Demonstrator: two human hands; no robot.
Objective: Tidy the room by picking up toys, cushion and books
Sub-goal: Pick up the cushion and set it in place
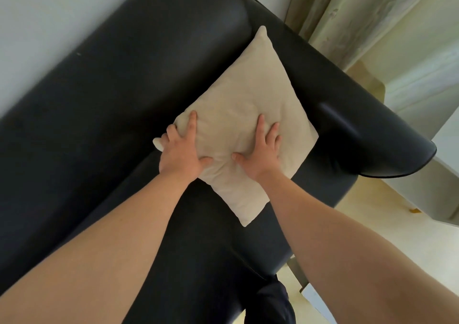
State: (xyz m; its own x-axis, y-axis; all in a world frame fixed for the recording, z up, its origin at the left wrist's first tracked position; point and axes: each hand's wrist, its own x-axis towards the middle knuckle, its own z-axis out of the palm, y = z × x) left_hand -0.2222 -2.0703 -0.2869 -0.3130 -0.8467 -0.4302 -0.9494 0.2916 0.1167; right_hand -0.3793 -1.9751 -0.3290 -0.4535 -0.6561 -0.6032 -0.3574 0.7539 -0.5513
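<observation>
Pressing a beige cushion (pixel 244 127) into the end of a black sofa (pixel 119 114), both of the person's hands lie flat on its face. The left hand (pixel 182 149) sits at the cushion's left corner, fingers spread, with the outer ones curling over the edge, seemingly to steady that corner; it is a loose hold rather than a clench. The right hand (pixel 260 153) rests open-palmed near the cushion's middle, fingers extended and thumb out, grasping nothing, only pushing down. The cushion stands on a point like a diamond, its top corner leaning up where the backrest meets the armrest (pixel 367 129) and its lower corner reaching toward the seat's front edge. That placement reads as setting it in its proper corner, the flat palms smoothing and seating it so it stays propped. A curtain (pixel 347 13) hangs behind the armrest. No toys or books are in sight, so those parts probably remain to be done elsewhere.
</observation>
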